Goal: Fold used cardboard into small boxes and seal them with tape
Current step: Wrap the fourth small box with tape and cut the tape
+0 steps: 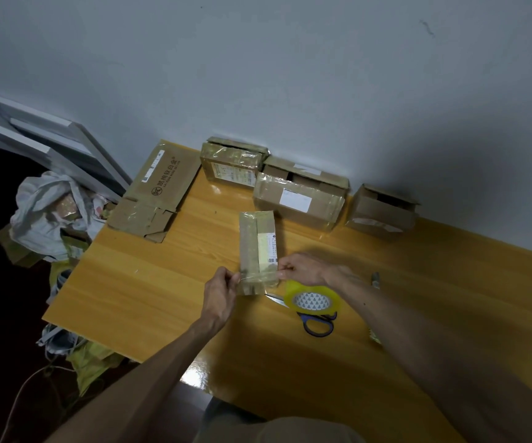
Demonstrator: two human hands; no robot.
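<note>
1. Cardboard small box lies near the middle of the surface, long axis running from far edge to near edge. Its skin is glossy with old tape, and a label sits on its right half.
2. Clear tape strip is stretched across the box's near end. Left hand pinches the strip's left tip, its fingers closed on it. Right hand pinches the right tip the same way. I cannot tell whether the strip touches the cardboard along its whole length.
3. Risk: neither hand pins the box. Uneven pull from one side would likely skew or drag it, and the strip would land crooked.
4. Risk: slack in the strip. If tension drops it may fold onto itself or cling to a fingertip, and the piece is wasted.
5. Risk: poor bond. Tape over old glossy tape probably grips weakly unless it is rubbed down, and wrinkles would leave the flap loose.
6. Risk: clutter. Tape roll sits on the scissors just beside the right wrist, with the blade tip pointing toward the box. A wrist sweep toward the near edge could knock the roll or meet the blade.
7. Three other boxes and a flattened carton sit along the far edge, well apart from the work.
</note>
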